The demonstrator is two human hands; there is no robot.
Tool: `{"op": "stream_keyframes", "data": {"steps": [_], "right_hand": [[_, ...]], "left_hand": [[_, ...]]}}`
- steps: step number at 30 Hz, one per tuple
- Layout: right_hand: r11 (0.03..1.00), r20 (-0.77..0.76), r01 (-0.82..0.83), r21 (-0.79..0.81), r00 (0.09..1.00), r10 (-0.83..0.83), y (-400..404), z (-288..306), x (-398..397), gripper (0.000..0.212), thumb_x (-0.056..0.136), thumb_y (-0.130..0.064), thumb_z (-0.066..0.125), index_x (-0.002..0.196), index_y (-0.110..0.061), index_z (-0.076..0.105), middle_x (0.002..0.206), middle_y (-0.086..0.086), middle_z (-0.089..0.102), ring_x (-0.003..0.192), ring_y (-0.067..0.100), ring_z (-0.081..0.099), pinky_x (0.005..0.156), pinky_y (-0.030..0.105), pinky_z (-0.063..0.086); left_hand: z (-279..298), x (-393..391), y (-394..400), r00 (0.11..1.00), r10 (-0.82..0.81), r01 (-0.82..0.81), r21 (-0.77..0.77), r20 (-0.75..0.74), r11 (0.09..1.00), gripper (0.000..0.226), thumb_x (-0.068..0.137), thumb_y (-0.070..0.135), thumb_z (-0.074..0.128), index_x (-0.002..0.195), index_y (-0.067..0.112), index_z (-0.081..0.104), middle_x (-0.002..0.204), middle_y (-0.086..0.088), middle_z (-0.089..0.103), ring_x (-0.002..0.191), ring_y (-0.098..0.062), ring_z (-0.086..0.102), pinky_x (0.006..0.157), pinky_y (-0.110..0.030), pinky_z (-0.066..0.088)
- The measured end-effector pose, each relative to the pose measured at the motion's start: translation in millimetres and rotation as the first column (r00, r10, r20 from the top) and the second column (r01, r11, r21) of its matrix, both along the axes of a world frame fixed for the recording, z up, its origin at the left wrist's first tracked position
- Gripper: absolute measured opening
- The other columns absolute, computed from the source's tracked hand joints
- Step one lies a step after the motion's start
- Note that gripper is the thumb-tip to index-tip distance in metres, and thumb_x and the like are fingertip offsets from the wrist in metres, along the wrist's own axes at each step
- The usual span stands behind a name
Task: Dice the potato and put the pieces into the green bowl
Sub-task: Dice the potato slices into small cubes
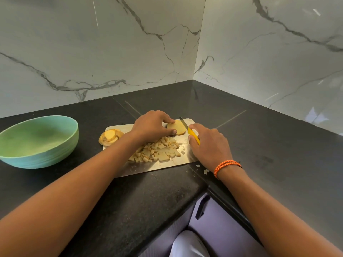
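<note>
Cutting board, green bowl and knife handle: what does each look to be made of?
The cutting board looks like brushed steel: thin, silvery, with a dull reflective sheen. The green bowl could be plastic or glazed ceramic: matte, faintly ridged wall, green shading to blue; the picture leaves it open. The knife handle, gripped by the right hand, looks like smooth yellow plastic; its blade appears metallic.

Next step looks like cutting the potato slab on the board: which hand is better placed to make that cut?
The right hand. It already grips the yellow-handled knife, blade at the potato slab's right edge. The left hand pinches the slab steady on the steel cutting board.
</note>
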State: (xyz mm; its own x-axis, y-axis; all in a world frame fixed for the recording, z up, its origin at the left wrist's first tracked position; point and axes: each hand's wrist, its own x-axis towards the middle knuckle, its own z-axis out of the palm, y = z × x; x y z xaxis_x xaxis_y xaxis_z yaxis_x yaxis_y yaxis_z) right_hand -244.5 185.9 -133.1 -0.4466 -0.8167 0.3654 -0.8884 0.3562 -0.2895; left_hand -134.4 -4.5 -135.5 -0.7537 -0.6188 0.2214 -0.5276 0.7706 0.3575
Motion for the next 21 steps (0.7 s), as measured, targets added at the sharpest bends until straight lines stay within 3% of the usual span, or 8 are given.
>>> {"op": "stream_keyframes", "data": {"steps": [6,13,21], "right_hand": [[1.0,-0.001,-0.019,0.007,1.0,0.019,-7.9,-1.5,0.7,0.04,0.105,-0.035,0.049,0.142,-0.025,0.056,0.114,0.006,0.07,0.1,0.025,0.064,0.079,0.035,0.049],[0.998,0.053,-0.027,0.06,0.998,0.024,-7.4,-0.7,-5.4,0.038,0.104,-0.037,0.051,0.14,-0.029,0.056,0.13,0.005,0.065,0.117,0.028,0.06,0.093,0.043,0.05],[0.994,0.067,-0.061,0.094,0.996,0.055,26.2,0.5,3.9,0.036,0.103,-0.037,0.053,0.138,-0.031,0.056,0.116,0.004,0.069,0.104,0.026,0.064,0.09,0.044,0.055]], "left_hand": [[-1.4,-1.2,3.1,0.999,-0.014,0.017,-0.062,0.038,0.998,0.054,0.093,0.062,0.068,0.138,0.033,0.068,0.142,0.017,0.061,0.123,-0.008,0.058,0.088,-0.033,0.054],[-4.5,-5.4,5.8,0.995,0.04,-0.021,-0.19,0.093,0.981,0.068,0.087,0.08,0.06,0.132,0.031,0.071,0.136,0.018,0.065,0.118,-0.009,0.061,0.069,-0.028,0.048],[-5.4,-6.2,7.3,0.995,0.063,-0.049,-0.169,0.078,0.984,0.066,0.087,0.076,0.064,0.131,0.028,0.071,0.131,0.014,0.069,0.113,-0.011,0.064,0.081,-0.035,0.056]]}}
